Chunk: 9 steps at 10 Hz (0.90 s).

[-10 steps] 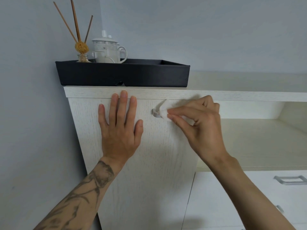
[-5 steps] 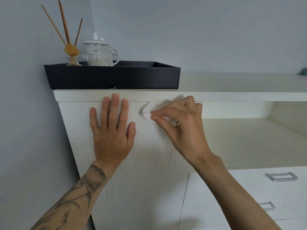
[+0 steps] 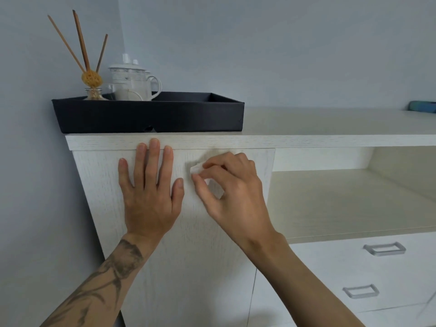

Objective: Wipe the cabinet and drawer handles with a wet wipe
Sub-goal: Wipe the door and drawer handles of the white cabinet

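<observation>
My left hand [image 3: 148,192] lies flat with spread fingers on the white cabinet door [image 3: 179,256], fingertips at the top edge. Just to its right, my right hand [image 3: 233,197] pinches a folded white wet wipe [image 3: 196,168] between thumb and fingers and holds it against the upper part of the door. The door's handle is hidden under the wipe and fingers. Two silver drawer handles show at the lower right: the upper drawer handle [image 3: 384,248] and the lower drawer handle [image 3: 361,291].
A black tray [image 3: 151,116] sits on the cabinet top, holding a reed diffuser [image 3: 92,88] and white lidded mugs [image 3: 134,82]. An open shelf [image 3: 349,199] lies to the right. A grey wall stands on the left. A teal object [image 3: 423,106] is at the far right.
The view has shifted, so the cabinet sits further left and lower drawers show. My right hand has slid the wipe leftward over the handle, which showed beside the wipe a second ago. My left hand stays flat.
</observation>
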### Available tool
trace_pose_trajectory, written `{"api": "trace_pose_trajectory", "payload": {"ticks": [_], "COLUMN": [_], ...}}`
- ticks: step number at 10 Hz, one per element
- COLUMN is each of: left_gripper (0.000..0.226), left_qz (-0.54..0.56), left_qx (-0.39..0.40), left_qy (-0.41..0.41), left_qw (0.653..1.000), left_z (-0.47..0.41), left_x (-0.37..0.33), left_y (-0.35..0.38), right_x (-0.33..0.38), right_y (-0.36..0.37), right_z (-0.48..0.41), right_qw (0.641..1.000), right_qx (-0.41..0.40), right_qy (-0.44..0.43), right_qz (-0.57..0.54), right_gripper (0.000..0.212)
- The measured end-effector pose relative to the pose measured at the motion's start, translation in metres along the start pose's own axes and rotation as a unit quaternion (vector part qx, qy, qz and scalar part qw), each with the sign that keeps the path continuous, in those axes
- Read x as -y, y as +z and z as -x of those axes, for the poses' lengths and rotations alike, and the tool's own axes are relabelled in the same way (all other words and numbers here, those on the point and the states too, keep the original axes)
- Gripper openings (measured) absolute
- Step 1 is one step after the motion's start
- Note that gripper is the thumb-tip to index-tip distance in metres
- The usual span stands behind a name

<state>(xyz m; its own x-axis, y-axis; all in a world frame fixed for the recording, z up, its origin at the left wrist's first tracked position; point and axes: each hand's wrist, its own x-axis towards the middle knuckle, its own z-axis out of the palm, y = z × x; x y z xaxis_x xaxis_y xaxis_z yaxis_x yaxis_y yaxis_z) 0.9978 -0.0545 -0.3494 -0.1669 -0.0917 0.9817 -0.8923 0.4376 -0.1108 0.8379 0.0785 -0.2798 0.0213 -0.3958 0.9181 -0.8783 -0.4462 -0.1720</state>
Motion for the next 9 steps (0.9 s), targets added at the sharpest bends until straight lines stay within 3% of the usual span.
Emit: {"api": "trace_pose_trajectory", "payload": {"ticks": [5, 7, 9], "left_gripper": [0.067, 0.068, 0.067], "left_qz": [0.005, 0.007, 0.002], "left_qx": [0.001, -0.001, 0.003], "left_qy": [0.001, -0.002, -0.002], "left_qw": [1.000, 1.000, 1.000], "left_z": [0.000, -0.001, 0.000], "left_x": [0.000, -0.001, 0.000], "left_y": [0.000, 0.000, 0.000], "right_x": [0.013, 0.001, 0.019], "right_y": [-0.004, -0.018, -0.010], "right_z": [-0.014, -0.010, -0.023], "right_qw": [0.998, 0.998, 0.993], "right_qx": [0.045, 0.022, 0.087], "right_qy": [0.025, 0.055, 0.070], "right_qz": [0.023, 0.011, 0.022], "right_gripper": [0.006, 0.008, 0.008]}}
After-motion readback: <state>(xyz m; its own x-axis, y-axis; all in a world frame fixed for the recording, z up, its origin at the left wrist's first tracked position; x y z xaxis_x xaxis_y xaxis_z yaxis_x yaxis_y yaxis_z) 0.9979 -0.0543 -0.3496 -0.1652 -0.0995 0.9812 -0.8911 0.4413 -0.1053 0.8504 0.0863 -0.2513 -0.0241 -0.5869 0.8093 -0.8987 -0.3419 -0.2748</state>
